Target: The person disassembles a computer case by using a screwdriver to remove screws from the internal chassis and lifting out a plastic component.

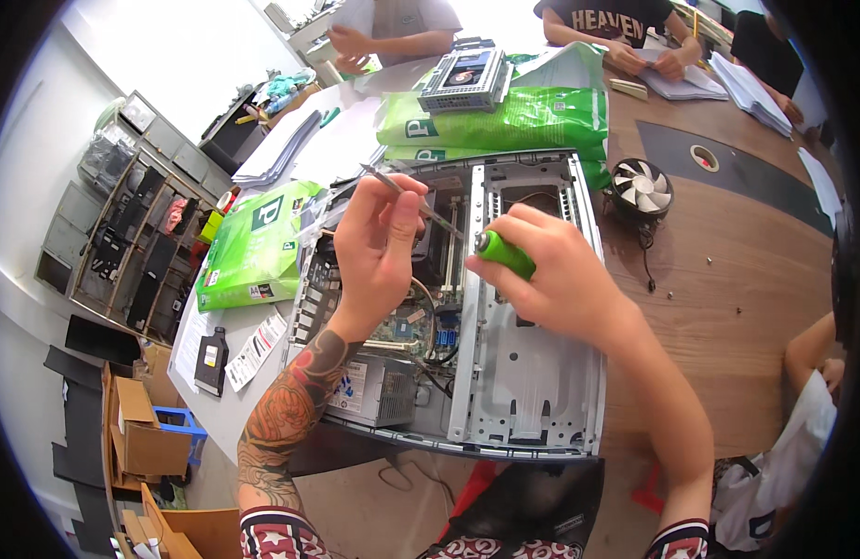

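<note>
My right hand (560, 270) is wrapped round the green handle of a screwdriver (503, 253). Its thin metal shaft points up and left, above an opened desktop computer case (463, 391). My left hand (379, 242), its forearm tattooed, has its fingers closed round the shaft near the tip. Whether a screw sits on the tip is too small to tell. Beneath my hands lie a metal drive bracket (532, 373), a green circuit board (402, 328) with cables, and a boxy power supply (374, 387).
A round cooling fan (641, 189) with a cable stands right of the case, near loose screws (709, 262) and a tape roll (703, 157). Green paper packs (258, 247) lie left and behind, one under a drive unit (464, 79). Other people sit across and at right.
</note>
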`<control>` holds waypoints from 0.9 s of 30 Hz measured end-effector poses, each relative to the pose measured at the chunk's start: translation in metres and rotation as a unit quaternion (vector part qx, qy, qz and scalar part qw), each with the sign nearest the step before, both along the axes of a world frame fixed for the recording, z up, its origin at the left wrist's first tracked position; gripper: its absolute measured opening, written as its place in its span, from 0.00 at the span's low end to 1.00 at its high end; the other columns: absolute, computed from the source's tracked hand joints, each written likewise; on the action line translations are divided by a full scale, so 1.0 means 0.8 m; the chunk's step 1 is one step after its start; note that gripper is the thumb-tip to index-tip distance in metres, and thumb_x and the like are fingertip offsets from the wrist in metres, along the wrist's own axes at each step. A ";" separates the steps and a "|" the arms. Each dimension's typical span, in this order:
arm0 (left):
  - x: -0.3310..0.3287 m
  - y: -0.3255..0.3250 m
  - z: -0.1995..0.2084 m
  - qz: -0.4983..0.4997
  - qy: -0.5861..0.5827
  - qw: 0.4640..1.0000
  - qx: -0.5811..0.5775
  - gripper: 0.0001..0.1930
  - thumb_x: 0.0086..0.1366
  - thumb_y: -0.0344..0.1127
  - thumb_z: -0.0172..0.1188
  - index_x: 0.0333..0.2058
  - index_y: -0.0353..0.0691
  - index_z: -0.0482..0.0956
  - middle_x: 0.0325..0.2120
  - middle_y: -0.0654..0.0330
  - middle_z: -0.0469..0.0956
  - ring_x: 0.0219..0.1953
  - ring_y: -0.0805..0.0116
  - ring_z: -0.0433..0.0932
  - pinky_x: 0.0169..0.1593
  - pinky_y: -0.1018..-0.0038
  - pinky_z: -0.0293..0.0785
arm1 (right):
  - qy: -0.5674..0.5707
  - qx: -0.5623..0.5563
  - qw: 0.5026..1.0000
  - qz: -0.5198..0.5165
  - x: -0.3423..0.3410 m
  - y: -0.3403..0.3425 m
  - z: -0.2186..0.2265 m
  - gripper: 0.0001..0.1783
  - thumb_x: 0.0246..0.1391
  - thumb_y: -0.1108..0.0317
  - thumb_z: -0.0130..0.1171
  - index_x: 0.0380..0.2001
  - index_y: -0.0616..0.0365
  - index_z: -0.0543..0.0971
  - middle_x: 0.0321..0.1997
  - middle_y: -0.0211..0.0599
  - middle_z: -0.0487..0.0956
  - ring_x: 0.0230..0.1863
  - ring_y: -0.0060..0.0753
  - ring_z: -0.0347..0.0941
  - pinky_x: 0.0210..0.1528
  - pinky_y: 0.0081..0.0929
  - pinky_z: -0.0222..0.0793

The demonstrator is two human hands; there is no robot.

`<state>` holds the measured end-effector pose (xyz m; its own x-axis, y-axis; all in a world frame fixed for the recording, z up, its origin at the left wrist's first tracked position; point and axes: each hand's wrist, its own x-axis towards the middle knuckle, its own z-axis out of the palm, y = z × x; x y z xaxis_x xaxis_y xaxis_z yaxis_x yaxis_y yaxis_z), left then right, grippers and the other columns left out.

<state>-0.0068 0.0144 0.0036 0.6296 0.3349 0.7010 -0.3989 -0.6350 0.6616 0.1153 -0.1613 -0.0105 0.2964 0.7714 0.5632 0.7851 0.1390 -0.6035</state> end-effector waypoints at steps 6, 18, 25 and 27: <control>-0.003 0.011 0.005 -0.098 0.071 0.990 -0.075 0.11 0.77 0.36 0.49 0.47 0.34 0.71 0.38 0.52 0.79 0.33 0.71 0.76 0.41 0.75 0.74 | -0.039 -0.025 0.998 -0.039 -0.009 0.004 -0.006 0.15 0.58 0.58 0.64 0.32 0.60 0.76 0.32 0.43 0.77 0.34 0.51 0.78 0.36 0.42 0.74; 0.005 0.020 0.002 -0.167 0.032 0.966 -0.197 0.09 0.75 0.36 0.52 0.48 0.38 0.71 0.41 0.46 0.80 0.31 0.69 0.76 0.39 0.72 0.74 | -0.022 -0.051 0.996 -0.076 0.002 0.002 -0.007 0.15 0.58 0.60 0.63 0.28 0.62 0.76 0.30 0.44 0.77 0.33 0.53 0.77 0.35 0.45 0.71; 0.003 0.021 -0.004 -0.164 0.060 0.972 -0.157 0.11 0.74 0.36 0.56 0.48 0.37 0.70 0.41 0.46 0.80 0.30 0.71 0.76 0.37 0.74 0.74 | -0.020 -0.041 0.996 -0.070 0.001 0.003 -0.006 0.17 0.59 0.58 0.63 0.28 0.62 0.76 0.29 0.45 0.77 0.32 0.53 0.77 0.35 0.45 0.72; 0.004 0.020 -0.005 -0.163 0.060 0.973 -0.153 0.11 0.74 0.36 0.56 0.48 0.37 0.71 0.41 0.46 0.80 0.31 0.71 0.76 0.37 0.74 0.74 | -0.018 -0.038 0.997 -0.067 0.002 0.002 -0.006 0.17 0.59 0.57 0.63 0.28 0.62 0.76 0.29 0.45 0.77 0.32 0.53 0.77 0.34 0.45 0.72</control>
